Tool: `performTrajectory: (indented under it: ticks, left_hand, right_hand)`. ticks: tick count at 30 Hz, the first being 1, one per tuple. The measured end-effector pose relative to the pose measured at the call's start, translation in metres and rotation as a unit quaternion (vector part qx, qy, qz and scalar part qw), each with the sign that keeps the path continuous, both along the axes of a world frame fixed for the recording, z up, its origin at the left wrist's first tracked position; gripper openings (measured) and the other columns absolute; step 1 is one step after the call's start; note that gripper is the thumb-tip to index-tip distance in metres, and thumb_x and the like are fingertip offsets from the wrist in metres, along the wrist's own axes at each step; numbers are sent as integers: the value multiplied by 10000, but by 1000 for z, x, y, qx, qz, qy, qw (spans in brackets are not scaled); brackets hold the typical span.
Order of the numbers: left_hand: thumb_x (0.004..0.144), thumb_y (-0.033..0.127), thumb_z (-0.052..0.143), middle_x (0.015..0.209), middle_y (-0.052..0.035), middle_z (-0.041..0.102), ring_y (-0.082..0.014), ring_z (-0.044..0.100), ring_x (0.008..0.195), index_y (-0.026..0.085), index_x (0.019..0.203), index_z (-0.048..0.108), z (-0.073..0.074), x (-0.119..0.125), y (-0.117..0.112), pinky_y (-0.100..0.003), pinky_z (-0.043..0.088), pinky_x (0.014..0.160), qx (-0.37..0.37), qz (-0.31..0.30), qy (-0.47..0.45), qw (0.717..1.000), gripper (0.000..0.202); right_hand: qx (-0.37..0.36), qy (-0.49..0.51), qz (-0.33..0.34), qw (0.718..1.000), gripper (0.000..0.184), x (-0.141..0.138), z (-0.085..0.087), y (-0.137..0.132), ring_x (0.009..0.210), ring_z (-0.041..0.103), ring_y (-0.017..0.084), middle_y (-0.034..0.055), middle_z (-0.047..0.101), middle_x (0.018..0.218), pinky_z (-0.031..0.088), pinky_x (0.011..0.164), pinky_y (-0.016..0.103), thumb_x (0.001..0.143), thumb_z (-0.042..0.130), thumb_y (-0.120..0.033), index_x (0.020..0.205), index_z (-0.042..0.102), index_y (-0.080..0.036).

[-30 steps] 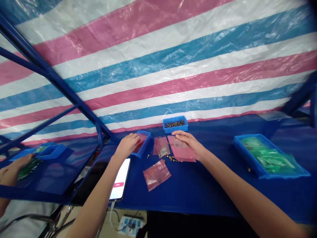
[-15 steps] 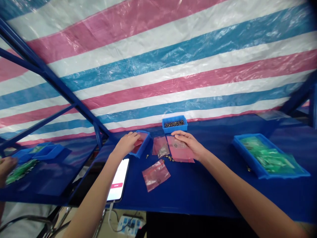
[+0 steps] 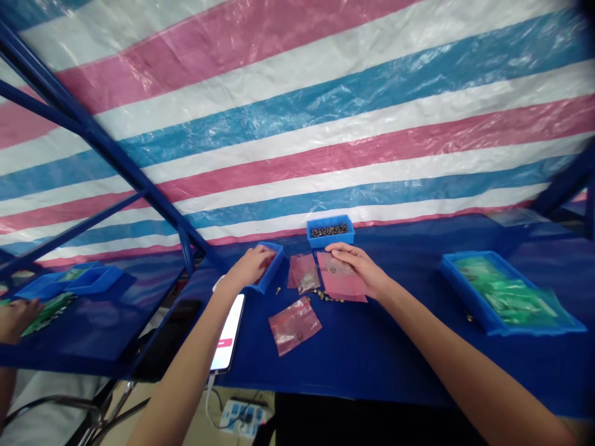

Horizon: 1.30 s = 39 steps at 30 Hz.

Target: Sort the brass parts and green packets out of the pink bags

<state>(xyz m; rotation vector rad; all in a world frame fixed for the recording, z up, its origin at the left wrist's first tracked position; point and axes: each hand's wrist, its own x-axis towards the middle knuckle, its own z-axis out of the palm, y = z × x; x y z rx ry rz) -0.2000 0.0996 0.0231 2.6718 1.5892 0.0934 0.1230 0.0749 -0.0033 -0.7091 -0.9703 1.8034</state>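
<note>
Since the last frame your L hand [image 3: 251, 267] has gone further over the left blue tray [image 3: 275, 270]; fingers bent, tips hidden, so can't tell if they've hold of anything. Your R hand [image 3: 361, 264], nearly closed, pinches pink bags [image 3: 341, 285] just in front of the parts tray [image 3: 330, 241], prob. for easy reach. Shiny blue tabletop [image 3: 395, 359], w/ striped sheeting [image 3: 297, 142] behind.

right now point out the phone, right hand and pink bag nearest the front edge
Phone [image 3: 230, 325]: head view, on its lit screen
Right hand [image 3: 365, 267]: head view, middle of the hand
Pink bag [image 3: 294, 325]: head view, on its middle
</note>
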Motion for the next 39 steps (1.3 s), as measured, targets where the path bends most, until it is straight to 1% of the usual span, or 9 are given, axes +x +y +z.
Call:
performTrajectory:
  ticks: [5, 10, 12, 15, 19, 26, 32, 36, 39]
  left_hand:
    - [839, 90, 483, 1305, -81, 613, -236, 557, 1205, 232, 1261, 626, -2, 6, -3, -395, 427, 1050, 7, 13, -50, 999, 468]
    - [964, 334, 453, 1108, -72, 706, -232, 642, 991, 210, 1136, 684, 7, 61, -44, -368, 483, 915, 49, 114, -249, 960, 314]
    - [961, 456, 468, 929, -55, 724, -198, 658, 796, 196, 1059, 697, 5, 91, -61, -312, 507, 741, -74, 111, -373, 918, 360]
    - [892, 554, 567, 685, -21, 661, -147, 585, 574, 162, 882, 690, -2, 127, -77, -263, 452, 566, -216, 117, -527, 813, 411]
    - [730, 441, 804, 794, -31, 709, -147, 637, 704, 146, 919, 701, -8, 143, -80, -249, 474, 675, -252, 126, -637, 718, 365]
    - [754, 324, 810, 888, -25, 721, -120, 648, 763, 163, 973, 695, -12, 131, -77, -255, 497, 750, -223, 149, -757, 595, 295]
    - [694, 306, 853, 877, -54, 713, -148, 671, 782, 150, 967, 707, -12, 121, -89, -270, 506, 743, -333, 158, -717, 592, 346]
    - [717, 375, 830, 931, -60, 707, -150, 658, 787, 167, 1023, 705, -9, 124, -92, -262, 496, 710, -327, 141, -688, 632, 391]
    - [728, 400, 816, 790, -22, 671, -116, 598, 672, 159, 918, 703, -12, 134, -92, -230, 446, 623, -271, 127, -662, 688, 327]
  right_hand:
    - [13, -4, -2, 1000, 281, -3, 1, -4, 620, 589, 114, -31, 682, 735, 429, 606, 254, 705, 821, -391, 918, 720, -238]
    - [63, -37, -17, 997, 315, -8, -2, -7, 613, 564, 117, -28, 649, 721, 415, 601, 262, 755, 787, -437, 984, 701, -240]
    - [97, -57, -29, 993, 310, -10, -5, -7, 634, 559, 119, -24, 642, 753, 416, 615, 268, 773, 774, -438, 1004, 699, -245]
    - [136, -82, -36, 987, 295, -11, -8, -7, 643, 542, 120, -26, 624, 774, 408, 616, 271, 784, 765, -433, 1012, 700, -258]
    - [145, -94, -38, 984, 288, -11, -7, -8, 645, 531, 123, -31, 607, 756, 403, 604, 264, 774, 774, -427, 1002, 703, -265]
    - [146, -72, 57, 985, 368, -16, -4, -14, 840, 624, 169, 9, 690, 949, 478, 785, 309, 735, 814, -396, 1033, 677, -227]
    - [145, -44, -49, 987, 258, -13, -1, -11, 700, 572, 133, -20, 652, 777, 443, 703, 281, 776, 770, -432, 834, 670, -201]
    - [123, -39, -57, 990, 295, -9, 1, -11, 594, 499, 110, -41, 577, 664, 400, 610, 260, 750, 793, -443, 749, 632, -196]
    - [124, -48, -24, 991, 284, -11, 1, -14, 614, 520, 119, -27, 605, 693, 411, 616, 263, 742, 804, -437, 787, 660, -196]
